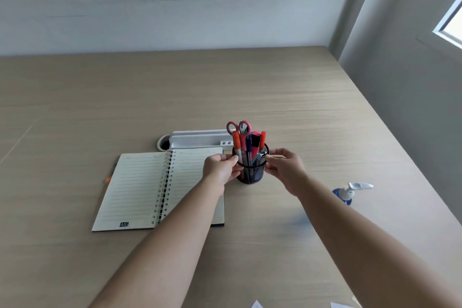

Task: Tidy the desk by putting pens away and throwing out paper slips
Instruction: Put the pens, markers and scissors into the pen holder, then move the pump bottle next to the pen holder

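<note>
**Both hands on the pen cup**

Squarely at the middle of the desk, the left hand (221, 170) and the right hand (283, 170) grasp a black mesh pen cup (251, 172) from either side, fingers wrapped against its wall just below the rim. The cup stands upright on the wooden desk (275, 97).

Inside it, standing on end, are orange-capped pens (236, 142), a darker pen, a pink marker (255, 141) and a pair of red-handled scissors (238, 129) whose loops rise above the rest. Something small and metallic sits near the rim by the right fingers; what it is cannot be told.

Just behind the cup lies a white desk organiser (200, 139) with a round well at its left end and small holes at its right. Left of the cup, an open spiral notebook (140, 187) lies flat with lined pages up; the left forearm crosses its right page. A small orange object peeks out at the notebook's left edge.

Well to the right stands a blue pump bottle (346, 194) with a white nozzle. At the bottom edge of the view, near the person, corners of white paper slips (256, 304) show.
</note>
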Demonstrator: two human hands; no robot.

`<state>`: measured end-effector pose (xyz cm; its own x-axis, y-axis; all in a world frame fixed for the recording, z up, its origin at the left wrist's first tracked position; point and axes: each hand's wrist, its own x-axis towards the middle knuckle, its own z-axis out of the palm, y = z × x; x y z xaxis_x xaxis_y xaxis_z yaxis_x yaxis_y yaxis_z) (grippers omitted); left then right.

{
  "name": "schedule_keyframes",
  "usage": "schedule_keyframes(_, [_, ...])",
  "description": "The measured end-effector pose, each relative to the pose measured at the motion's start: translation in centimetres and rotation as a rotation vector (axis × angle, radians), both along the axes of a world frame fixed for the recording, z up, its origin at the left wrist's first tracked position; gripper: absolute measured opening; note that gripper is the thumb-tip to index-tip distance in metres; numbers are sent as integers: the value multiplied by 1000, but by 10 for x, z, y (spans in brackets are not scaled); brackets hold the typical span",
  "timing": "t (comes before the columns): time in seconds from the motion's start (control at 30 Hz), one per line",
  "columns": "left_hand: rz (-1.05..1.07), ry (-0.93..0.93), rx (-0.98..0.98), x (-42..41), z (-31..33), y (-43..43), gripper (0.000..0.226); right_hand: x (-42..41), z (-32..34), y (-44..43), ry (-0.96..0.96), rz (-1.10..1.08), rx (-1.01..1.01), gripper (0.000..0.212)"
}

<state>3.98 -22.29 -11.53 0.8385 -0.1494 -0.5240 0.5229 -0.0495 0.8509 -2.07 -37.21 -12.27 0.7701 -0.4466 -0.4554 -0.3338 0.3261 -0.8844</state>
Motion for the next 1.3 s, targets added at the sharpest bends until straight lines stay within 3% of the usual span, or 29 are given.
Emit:
schedule_keyframes(0.47, [26, -24, -65, 12, -3, -3, 7, 18, 5, 1, -23, -98, -38, 15])
schedule_keyframes(0.67, [-301, -356, 297, -48, -15, 19, 11, -65, 3, -3, -20, 155, -78, 13])
schedule_keyframes(0.9, [-580, -509, 390, -110, -7, -16, 13, -190, -12, -44, 208, 399, -124, 12])
schedule_keyframes(1.0, [-698, -635, 413, -121, 13, -49, 10, -207, -6, -77, 253, 316, -224, 13])
schedule_keyframes(1.1, [-818, -791, 447, -124, 37, -84, 28, -201, 3, -94, 235, 171, -324, 26])
schedule_keyframes(1.2, [-888, -833, 474, -124, 53, -113, 40, -184, 6, -91, 190, 147, -403, 44])
schedule_keyframes(1.3, [-868, -815, 454, -125, 55, -127, 25, -168, 2, -81, 124, 120, -433, 43])
